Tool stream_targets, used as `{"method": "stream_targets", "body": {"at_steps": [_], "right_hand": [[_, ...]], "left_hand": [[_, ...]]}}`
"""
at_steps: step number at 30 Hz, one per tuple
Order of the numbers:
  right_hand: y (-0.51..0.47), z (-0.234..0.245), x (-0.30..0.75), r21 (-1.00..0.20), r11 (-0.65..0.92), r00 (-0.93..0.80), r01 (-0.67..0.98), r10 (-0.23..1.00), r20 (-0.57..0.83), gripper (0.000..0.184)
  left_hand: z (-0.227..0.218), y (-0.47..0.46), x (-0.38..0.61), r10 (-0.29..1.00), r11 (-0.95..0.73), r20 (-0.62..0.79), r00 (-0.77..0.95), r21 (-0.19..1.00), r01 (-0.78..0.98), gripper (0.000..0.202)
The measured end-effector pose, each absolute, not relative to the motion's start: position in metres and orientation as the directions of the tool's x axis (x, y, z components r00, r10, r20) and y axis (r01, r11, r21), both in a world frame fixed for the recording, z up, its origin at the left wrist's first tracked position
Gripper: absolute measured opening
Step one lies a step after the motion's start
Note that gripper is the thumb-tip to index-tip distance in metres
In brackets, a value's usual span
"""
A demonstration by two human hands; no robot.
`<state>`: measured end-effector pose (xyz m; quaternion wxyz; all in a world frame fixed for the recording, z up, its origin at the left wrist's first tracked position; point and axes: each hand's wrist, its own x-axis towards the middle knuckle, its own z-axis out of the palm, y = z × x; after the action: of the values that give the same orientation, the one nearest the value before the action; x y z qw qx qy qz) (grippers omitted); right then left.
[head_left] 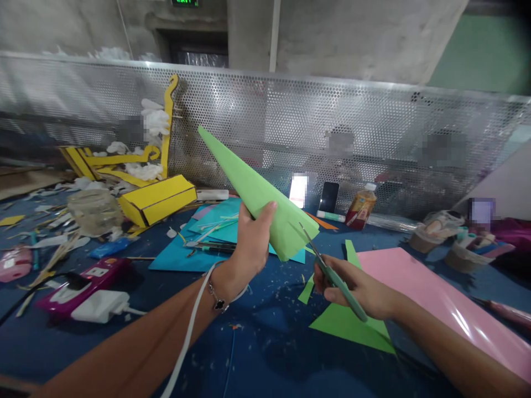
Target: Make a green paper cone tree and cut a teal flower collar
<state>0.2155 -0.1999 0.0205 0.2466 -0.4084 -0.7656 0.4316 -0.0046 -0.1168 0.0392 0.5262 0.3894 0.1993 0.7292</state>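
The left hand pinches a light-green paper piece, tapered from broad end to narrow tip; the right hand grips scissors.

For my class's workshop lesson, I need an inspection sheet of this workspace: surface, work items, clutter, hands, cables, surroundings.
Surface: blue tabletop, speckled.
Work items: folded green paper, held up; scissors, blades at its wide end.
Clutter: green offcuts, pink sheet, blue sheets, yellow box-like piece, jar, drink bottle.
Hands: left hand grips the paper; right hand holds the scissors.
Cables: white cable across the left wrist; magenta power strip at left.
Surroundings: perforated metal screen behind; lit exit sign above.
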Motion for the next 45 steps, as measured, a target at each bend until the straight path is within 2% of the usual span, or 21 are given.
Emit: {"method": "stream_targets", "body": {"at_steps": [4, 12, 18, 23, 29, 37, 45], "right_hand": [[-0.2, 0.023, 0.217, -0.892, 0.28, -0.583, 0.356, 0.812, 0.022, 0.065], [-0.199, 0.022, 0.219, -0.879, 0.275, -0.595, 0.388, 0.804, -0.011, 0.072], [-0.197, 0.021, 0.219, -0.843, 0.311, -0.587, 0.439, 0.81, -0.007, 0.075], [-0.197, 0.019, 0.218, -0.863, 0.28, -0.59, 0.421, 0.807, -0.026, 0.068], [-0.201, 0.025, 0.209, -0.843, 0.274, -0.538, 0.463, 0.843, -0.022, 0.048], [-0.205, 0.035, 0.205, -0.757, 0.304, -0.515, 0.578, 0.856, -0.048, 0.052], [-0.205, 0.035, 0.205, -0.726, 0.328, -0.513, 0.604, 0.858, -0.039, 0.056]], "left_hand": [[0.038, -0.118, -0.003, 0.927, -0.359, 0.35, -0.138, 0.713, -0.602, 0.051], [0.042, -0.122, -0.003, 0.932, -0.354, 0.328, -0.156, 0.72, -0.597, 0.047], [0.039, -0.123, -0.003, 0.948, -0.295, 0.306, -0.086, 0.746, -0.597, 0.049], [0.037, -0.121, -0.003, 0.937, -0.323, 0.337, -0.088, 0.744, -0.585, 0.048], [0.036, -0.12, -0.003, 0.928, -0.349, 0.36, -0.1, 0.74, -0.574, 0.046], [0.037, -0.123, -0.001, 0.936, -0.327, 0.338, -0.094, 0.743, -0.584, 0.047], [0.036, -0.122, -0.003, 0.937, -0.32, 0.34, -0.078, 0.747, -0.583, 0.048]]}}
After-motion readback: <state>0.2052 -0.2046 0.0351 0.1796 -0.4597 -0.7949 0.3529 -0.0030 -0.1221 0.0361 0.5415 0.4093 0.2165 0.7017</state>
